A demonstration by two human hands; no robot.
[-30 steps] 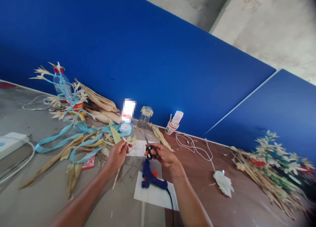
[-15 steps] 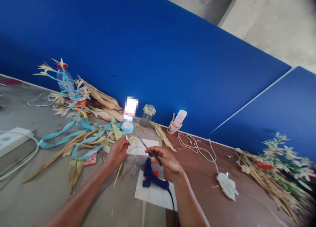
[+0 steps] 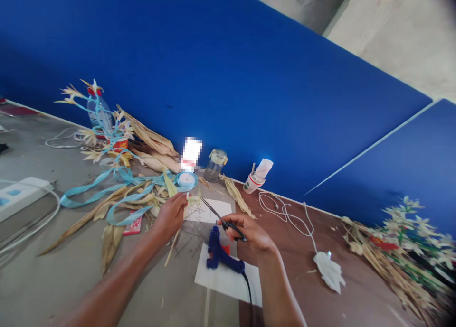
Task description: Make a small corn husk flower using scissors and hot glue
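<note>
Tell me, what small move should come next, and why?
Perhaps line up the black-handled metal scissors with the pale greenish petal-like strips: the right hand holds the scissors pointing toward them, while the left hand pinches the strips.

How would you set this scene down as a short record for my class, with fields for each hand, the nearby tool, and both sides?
Left hand: pinching a small pale petal-like piece
Right hand: holding dark-handled scissors
Nearby tool: blue glue gun, partly over white paper
Left side: light-blue ribbon, dried husks
Right side: white flowers
</note>
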